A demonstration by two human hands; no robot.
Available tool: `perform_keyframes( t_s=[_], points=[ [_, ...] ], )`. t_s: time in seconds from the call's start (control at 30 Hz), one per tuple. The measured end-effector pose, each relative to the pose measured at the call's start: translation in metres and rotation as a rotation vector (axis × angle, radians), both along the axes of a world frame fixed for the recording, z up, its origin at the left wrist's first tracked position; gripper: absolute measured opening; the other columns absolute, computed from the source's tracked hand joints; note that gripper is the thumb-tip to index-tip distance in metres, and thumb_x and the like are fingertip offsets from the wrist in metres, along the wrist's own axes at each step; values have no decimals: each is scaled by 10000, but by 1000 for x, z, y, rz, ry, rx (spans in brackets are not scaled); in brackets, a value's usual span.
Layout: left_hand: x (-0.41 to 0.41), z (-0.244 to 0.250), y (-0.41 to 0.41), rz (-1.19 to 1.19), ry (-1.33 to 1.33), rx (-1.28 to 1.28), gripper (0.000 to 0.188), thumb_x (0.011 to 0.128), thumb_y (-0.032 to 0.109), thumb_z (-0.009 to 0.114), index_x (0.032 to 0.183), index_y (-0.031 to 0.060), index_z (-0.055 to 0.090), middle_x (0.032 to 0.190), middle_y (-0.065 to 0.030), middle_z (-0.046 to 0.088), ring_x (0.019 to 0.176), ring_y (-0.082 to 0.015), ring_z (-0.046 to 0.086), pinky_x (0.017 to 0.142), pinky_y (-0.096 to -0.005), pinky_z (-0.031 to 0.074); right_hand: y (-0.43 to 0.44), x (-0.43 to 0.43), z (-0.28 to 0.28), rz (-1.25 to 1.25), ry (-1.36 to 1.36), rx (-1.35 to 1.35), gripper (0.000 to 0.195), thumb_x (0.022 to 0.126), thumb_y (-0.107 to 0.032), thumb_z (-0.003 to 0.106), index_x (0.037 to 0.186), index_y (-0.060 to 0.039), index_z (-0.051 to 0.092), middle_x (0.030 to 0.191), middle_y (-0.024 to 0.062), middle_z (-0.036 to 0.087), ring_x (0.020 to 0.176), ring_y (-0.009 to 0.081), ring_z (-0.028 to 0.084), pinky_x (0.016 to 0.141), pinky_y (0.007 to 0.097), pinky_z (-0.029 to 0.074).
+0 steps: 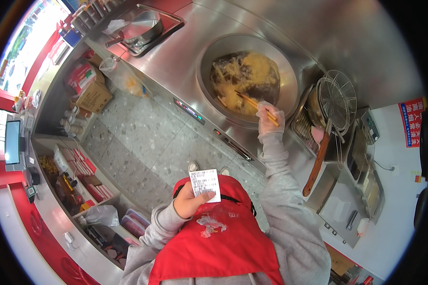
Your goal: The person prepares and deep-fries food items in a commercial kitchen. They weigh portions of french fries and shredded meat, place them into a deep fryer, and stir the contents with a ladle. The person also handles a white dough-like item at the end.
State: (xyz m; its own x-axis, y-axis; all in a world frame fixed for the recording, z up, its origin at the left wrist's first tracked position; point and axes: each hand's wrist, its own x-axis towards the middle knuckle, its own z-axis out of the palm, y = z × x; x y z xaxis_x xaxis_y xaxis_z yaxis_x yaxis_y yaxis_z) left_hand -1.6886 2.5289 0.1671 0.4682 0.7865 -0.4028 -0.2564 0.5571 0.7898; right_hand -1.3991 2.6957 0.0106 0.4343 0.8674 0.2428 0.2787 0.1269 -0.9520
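My left hand (191,200), bare, holds a white printed paper slip (204,181) in front of my red apron (217,245), its thumb on the lower part of the paper. In a clear plastic glove, my right hand (270,119) grips a pair of wooden chopsticks (251,100) over the near right rim of a large steel wok (204,80). The chopsticks' tips reach down to dark oil covered with yellowish foam (260,67). A pale piece of food (222,101) shows at the left edge of the foam.
Wire skimmers (337,96) and a wooden-handled tool (317,162) lie over a rack right of the wok. A steel saucepan (144,30) stands on a tray (171,26) at the back left. Shelves with boxes and jars (71,124) line the left side. A fryer (356,153) stands at the right.
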Motion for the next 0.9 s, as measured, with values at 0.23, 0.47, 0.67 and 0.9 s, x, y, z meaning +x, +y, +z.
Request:
perform_keyframes(
  t_s=[0.23,0.47,0.67,0.9],
  points=[
    [0,3,-2,-29,11,3,193,876,25,583,1060,-30,599,959,-58,666,876,-125,615,796,-266,480,2,-18,-37,72,86,-92,38,837,-50,653,841,-18,672,782,64,647,694,143,616,614,259,500],
    [-3,2,-5,28,3,-7,198,877,19,582,1068,-32,596,961,-52,664,883,-123,616,802,-265,483,5,-24,-62,11,114,-26,41,837,-40,657,811,-10,647,754,66,628,695,159,604,643,273,491],
    [-4,-1,-6,-25,-12,-3,338,851,-18,592,1183,-3,529,1017,-43,647,905,-134,614,811,-280,483,12,-20,-72,156,311,92,47,797,-22,643,769,14,631,792,89,630,707,169,601,645,274,488],
    [-10,6,-9,-22,-37,10,337,855,-15,586,1186,-2,525,1022,-43,645,909,-128,615,808,-277,481,-2,-8,-70,122,121,-79,37,798,-25,656,808,11,653,911,120,630,764,185,589,632,260,478]
  ],
)
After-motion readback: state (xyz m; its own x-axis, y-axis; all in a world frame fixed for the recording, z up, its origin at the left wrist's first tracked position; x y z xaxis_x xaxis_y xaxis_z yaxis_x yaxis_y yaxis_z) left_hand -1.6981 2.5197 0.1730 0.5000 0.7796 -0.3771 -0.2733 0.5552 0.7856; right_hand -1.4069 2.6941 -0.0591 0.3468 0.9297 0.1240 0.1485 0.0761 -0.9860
